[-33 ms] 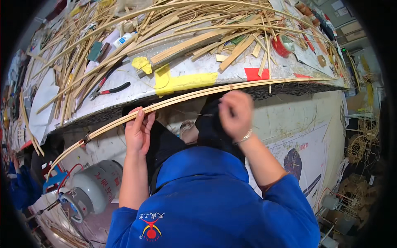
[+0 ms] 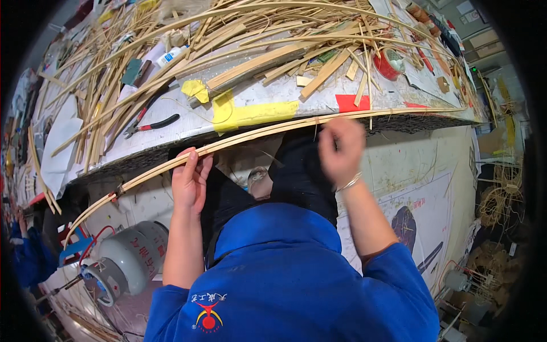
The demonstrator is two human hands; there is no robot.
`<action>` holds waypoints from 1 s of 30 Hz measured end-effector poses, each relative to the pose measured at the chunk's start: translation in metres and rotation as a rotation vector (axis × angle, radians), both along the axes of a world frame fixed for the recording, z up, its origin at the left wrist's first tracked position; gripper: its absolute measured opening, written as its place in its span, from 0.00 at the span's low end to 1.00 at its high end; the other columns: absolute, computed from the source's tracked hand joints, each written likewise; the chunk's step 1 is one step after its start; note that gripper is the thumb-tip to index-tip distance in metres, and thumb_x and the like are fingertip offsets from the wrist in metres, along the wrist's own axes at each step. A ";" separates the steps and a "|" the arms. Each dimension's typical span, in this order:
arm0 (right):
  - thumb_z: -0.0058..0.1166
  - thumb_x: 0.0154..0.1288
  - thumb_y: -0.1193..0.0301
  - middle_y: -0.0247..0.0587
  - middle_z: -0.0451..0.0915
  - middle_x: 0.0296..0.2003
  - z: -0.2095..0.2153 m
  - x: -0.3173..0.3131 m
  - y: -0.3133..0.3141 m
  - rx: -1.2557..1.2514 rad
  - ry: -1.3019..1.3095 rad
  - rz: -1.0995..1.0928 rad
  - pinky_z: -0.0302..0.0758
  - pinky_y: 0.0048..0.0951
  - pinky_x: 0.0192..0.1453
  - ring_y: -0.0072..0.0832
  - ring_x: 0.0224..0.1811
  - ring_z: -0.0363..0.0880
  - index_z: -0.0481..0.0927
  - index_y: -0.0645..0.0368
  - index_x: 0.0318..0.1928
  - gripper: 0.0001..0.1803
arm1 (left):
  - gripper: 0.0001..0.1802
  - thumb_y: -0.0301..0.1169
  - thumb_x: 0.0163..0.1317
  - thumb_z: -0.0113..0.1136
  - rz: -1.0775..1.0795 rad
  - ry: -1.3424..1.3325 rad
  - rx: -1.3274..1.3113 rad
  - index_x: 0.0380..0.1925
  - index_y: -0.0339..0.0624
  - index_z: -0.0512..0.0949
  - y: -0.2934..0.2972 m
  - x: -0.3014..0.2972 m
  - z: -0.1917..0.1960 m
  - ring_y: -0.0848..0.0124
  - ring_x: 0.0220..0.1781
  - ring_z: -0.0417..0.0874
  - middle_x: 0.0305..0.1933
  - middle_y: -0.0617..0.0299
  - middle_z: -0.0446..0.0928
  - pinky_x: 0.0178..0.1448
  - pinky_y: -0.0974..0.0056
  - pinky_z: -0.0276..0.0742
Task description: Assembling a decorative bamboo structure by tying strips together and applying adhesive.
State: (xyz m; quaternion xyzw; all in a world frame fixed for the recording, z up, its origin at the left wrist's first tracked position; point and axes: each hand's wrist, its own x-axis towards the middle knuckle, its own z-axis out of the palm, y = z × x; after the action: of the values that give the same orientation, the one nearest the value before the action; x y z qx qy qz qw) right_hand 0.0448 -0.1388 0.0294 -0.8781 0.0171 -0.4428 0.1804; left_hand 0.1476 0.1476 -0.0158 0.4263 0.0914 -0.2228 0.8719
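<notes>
A long, curved bundle of bamboo strips (image 2: 256,134) crosses in front of me along the near edge of the table. It is tied at a dark binding (image 2: 118,191) toward its left end. My left hand (image 2: 192,181) pinches the bundle between thumb and fingers, palm turned up. Just below the strips on the right, my right hand (image 2: 342,149) is curled closed and slightly blurred. Whatever its fingers may hold cannot be made out. A thin strand shows faintly between the hands, below the bundle.
Bamboo strips (image 2: 273,57) pile over the table. On it also lie red-handled pliers (image 2: 152,125), a yellow crumpled piece (image 2: 195,90) and a red tape roll (image 2: 389,64). A grey gas cylinder (image 2: 134,251) lies on the floor at left.
My right hand has shifted a little to the right and slightly upward along the strips. My left hand keeps its hold in the same place.
</notes>
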 end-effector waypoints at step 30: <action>0.57 0.54 0.74 0.44 0.77 0.30 0.027 0.049 -0.036 0.413 0.512 0.662 0.73 0.29 0.35 0.35 0.31 0.75 0.75 0.61 0.36 0.08 | 0.08 0.32 0.61 0.54 0.054 -0.001 0.090 0.38 0.43 0.73 -0.023 -0.010 0.024 0.72 0.42 0.79 0.40 0.61 0.78 0.49 0.68 0.76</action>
State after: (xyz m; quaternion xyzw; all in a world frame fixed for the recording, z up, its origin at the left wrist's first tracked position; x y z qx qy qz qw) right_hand 0.0941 -0.1751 0.0561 -0.8631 -0.1323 -0.1175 0.4730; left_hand 0.1380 0.1245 0.0081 0.4628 0.1122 -0.1946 0.8575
